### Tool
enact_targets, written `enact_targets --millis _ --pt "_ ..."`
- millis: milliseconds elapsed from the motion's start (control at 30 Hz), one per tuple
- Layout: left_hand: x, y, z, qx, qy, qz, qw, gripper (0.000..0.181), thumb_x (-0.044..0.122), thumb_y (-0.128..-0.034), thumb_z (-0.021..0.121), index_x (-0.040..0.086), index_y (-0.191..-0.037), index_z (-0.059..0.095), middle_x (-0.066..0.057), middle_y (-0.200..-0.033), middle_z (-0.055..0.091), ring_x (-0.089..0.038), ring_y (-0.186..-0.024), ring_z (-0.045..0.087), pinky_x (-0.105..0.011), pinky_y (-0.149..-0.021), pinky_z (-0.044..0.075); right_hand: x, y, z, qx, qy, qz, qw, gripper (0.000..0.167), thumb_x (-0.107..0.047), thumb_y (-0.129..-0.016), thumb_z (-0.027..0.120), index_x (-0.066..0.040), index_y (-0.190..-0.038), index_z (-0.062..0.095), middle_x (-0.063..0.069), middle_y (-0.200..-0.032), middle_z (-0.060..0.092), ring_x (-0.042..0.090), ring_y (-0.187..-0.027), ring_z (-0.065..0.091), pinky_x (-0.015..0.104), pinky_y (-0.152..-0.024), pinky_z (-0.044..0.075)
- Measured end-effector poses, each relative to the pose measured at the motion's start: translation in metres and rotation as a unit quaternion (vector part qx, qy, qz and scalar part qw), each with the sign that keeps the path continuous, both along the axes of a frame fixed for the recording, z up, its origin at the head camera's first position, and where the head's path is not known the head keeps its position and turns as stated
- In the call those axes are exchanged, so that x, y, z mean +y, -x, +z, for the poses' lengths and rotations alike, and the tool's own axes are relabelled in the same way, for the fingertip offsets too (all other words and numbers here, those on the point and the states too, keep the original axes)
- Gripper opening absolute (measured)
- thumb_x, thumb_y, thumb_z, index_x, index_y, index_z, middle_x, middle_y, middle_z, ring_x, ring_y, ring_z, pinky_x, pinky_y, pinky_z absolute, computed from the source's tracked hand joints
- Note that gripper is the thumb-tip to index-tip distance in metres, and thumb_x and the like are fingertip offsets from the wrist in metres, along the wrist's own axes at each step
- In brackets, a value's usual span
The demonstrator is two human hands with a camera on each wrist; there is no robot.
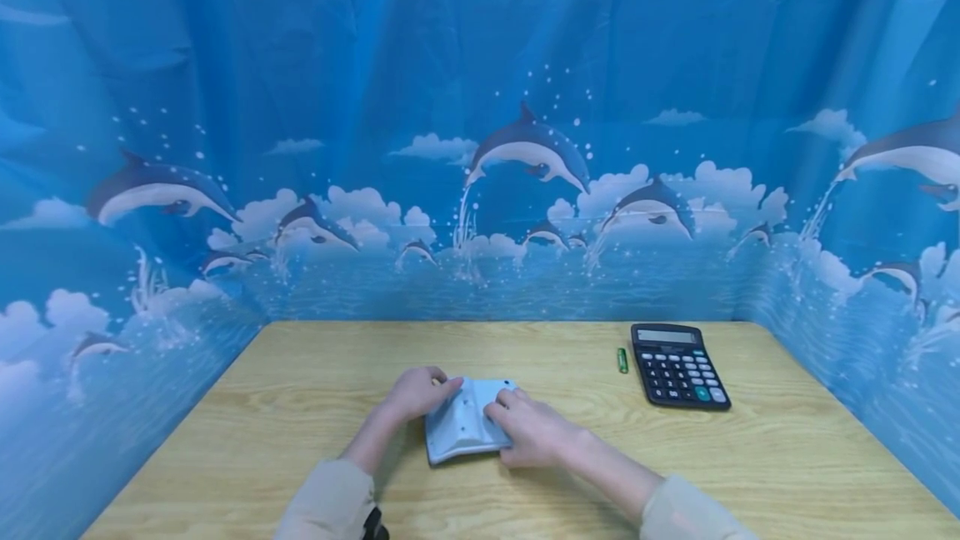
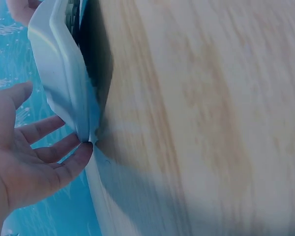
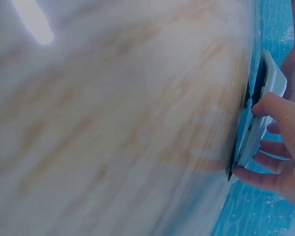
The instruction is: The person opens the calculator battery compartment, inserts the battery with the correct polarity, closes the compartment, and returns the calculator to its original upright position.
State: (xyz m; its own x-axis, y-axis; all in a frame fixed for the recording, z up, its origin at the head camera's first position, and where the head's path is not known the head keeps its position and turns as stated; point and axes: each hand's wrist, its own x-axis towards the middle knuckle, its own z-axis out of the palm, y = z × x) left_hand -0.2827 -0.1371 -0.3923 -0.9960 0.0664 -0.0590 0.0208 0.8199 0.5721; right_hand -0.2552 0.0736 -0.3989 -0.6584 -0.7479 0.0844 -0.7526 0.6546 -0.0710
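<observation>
A white calculator (image 1: pixel 468 419) is held tilted over the table with its back up, showing screw holes and a raised wedge. A strip of its keys (image 2: pixel 71 17) shows along the edge in the left wrist view. My left hand (image 1: pixel 418 394) is at its far left corner; in the left wrist view the fingertips touch its edge while the thumb stands apart. On the right side, my right hand (image 1: pixel 534 430) grips it, the thumb (image 3: pixel 265 105) on the key side and fingers at the edge and back.
To the right lies a black calculator (image 1: pixel 678 367), face up. A small green battery (image 1: pixel 622 360) is beside it. Blue dolphin-print curtains (image 1: pixel 495 290) surround the back and sides of the wooden table (image 1: pixel 330 365).
</observation>
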Motion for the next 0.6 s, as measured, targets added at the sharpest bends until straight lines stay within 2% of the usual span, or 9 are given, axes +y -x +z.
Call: enact_targets --millis 133,267,367,600 --pt "-0.001 -0.001 0.003 0.007 -0.009 0.012 0.9999 0.046 0.043 -0.0875 0.058 0.001 -0.105 0.064 -0.01 -0.09 0.062 -0.02 -0.077 0.056 -0.033 -0.064 0.047 0.001 0.0 0.001 0.013 0.005 0.002 0.9999 0.053 -0.02 -0.071 0.07 -0.009 -0.121 0.055 0.002 -0.107 0.05 0.013 -0.096 0.046 0.023 -0.075 0.046" --pt "-0.005 -0.001 0.005 0.03 -0.007 0.004 0.9995 0.039 0.037 -0.0866 0.06 0.0 -0.099 0.065 -0.013 -0.094 0.063 -0.025 -0.085 0.058 -0.036 -0.07 0.048 0.001 0.0 0.003 0.033 0.023 -0.004 0.9992 0.049 -0.013 -0.07 0.066 -0.007 -0.117 0.056 0.003 -0.103 0.05 0.015 -0.092 0.047 0.023 -0.07 0.046" --pt "-0.008 0.0 0.005 0.049 -0.016 -0.005 0.9987 0.034 0.032 -0.0858 0.061 0.0 -0.095 0.066 -0.013 -0.091 0.064 -0.026 -0.084 0.059 -0.036 -0.07 0.048 0.0 -0.001 0.004 0.051 0.039 -0.013 0.9979 0.044 -0.011 -0.071 0.064 -0.006 -0.114 0.057 0.005 -0.1 0.051 0.017 -0.091 0.048 0.025 -0.068 0.047" --pt "-0.013 -0.003 0.009 0.066 -0.053 -0.022 0.9962 0.03 0.025 -0.0859 0.062 -0.003 -0.096 0.068 -0.014 -0.091 0.066 -0.029 -0.088 0.061 -0.037 -0.073 0.05 0.003 0.001 0.007 0.087 0.064 -0.034 0.9936 0.036 -0.008 -0.081 0.065 -0.006 -0.116 0.058 0.008 -0.105 0.055 0.021 -0.095 0.053 0.027 -0.07 0.051"
